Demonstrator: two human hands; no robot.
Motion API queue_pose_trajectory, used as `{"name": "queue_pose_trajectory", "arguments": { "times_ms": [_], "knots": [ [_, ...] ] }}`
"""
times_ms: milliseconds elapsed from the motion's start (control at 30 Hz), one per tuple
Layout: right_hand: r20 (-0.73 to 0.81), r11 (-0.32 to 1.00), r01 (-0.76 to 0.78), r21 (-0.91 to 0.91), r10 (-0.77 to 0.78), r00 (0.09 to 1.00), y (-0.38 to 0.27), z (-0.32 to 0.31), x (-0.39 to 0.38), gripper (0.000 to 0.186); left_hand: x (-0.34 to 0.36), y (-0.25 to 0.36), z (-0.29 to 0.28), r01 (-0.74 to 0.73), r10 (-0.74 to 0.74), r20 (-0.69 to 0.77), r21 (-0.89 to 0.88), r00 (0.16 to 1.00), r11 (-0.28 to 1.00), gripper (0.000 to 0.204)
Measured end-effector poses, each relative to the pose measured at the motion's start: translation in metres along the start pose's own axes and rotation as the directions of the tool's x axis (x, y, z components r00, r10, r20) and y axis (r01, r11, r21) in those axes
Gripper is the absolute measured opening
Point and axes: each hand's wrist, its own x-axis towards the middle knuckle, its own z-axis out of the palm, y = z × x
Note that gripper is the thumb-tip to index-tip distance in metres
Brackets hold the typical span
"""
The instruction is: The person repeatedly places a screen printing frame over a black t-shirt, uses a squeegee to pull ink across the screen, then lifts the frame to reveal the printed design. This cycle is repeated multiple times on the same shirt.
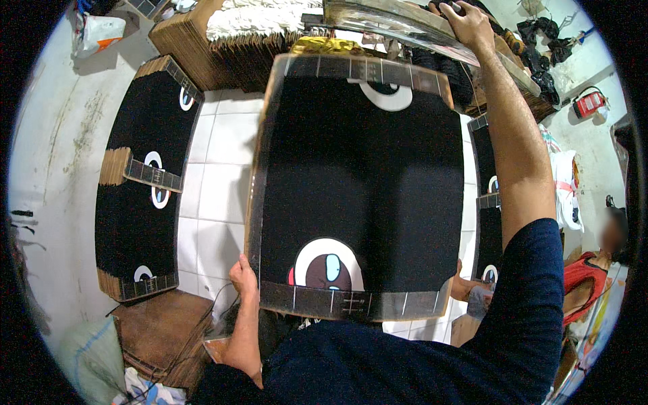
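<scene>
- Lower left of centre: left hand [244, 277], fingers curled onto the black panel's [361, 182] left edge.
- Centre: the panel, right of those fingers, long axis running up the frame; left hand nearer.
- Upper right: right hand [471, 27], fingers bent at the wood-edged frame [412, 25]; grip unclear.

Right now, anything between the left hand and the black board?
Nothing visible: the left hand meets the left edge of the black board directly, toward its lower corner.
</scene>
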Motion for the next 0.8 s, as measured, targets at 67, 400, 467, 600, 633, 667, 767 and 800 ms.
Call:
{"name": "queue_pose_trajectory", "arguments": {
  "times_ms": [67,400,467,600,633,667,767,800],
  "knots": [
    [-0.025,1.0,-0.006,-0.018,0.005,1.0,0.0,-0.004,-0.004,0.051,-0.006,0.0,0.002,0.003,-0.002,-0.008,0.143,1.0,0.99,0.058],
    [-0.046,0.997,0.048,-0.067,-0.051,0.998,0.014,-0.002,0.003,0.06,-0.035,0.007,-0.068,-0.326,0.244,0.309,0.249,0.919,0.912,0.066],
    [0.0,0.998,0.014,-0.068,-0.014,1.0,0.013,-0.004,0.004,0.061,-0.037,0.011,-0.073,-0.272,0.17,0.372,0.242,0.913,0.931,0.077],
    [0.013,0.999,0.001,-0.047,-0.001,1.0,0.009,-0.007,0.01,0.06,-0.037,0.01,-0.068,-0.382,0.3,0.274,0.324,0.914,0.866,0.056],
    [0.017,0.999,-0.017,-0.037,0.017,1.0,0.009,-0.007,0.011,0.06,-0.037,0.009,-0.066,-0.435,0.366,0.263,0.288,0.893,0.853,0.056],
    [0.025,0.999,-0.038,-0.025,0.039,0.999,0.008,-0.008,0.014,0.06,-0.037,0.009,-0.064,-0.433,0.363,0.262,0.3,0.894,0.85,0.056],
    [0.042,0.998,-0.055,-0.029,0.056,0.998,0.007,-0.009,0.021,0.058,-0.037,0.014,-0.06,-0.415,0.333,0.296,0.279,0.895,0.866,0.056],
    [0.042,0.998,-0.047,-0.036,0.048,0.998,0.007,-0.01,0.023,0.057,-0.037,0.018,-0.059,-0.408,0.322,0.303,0.284,0.897,0.868,0.057]
  ]
}}
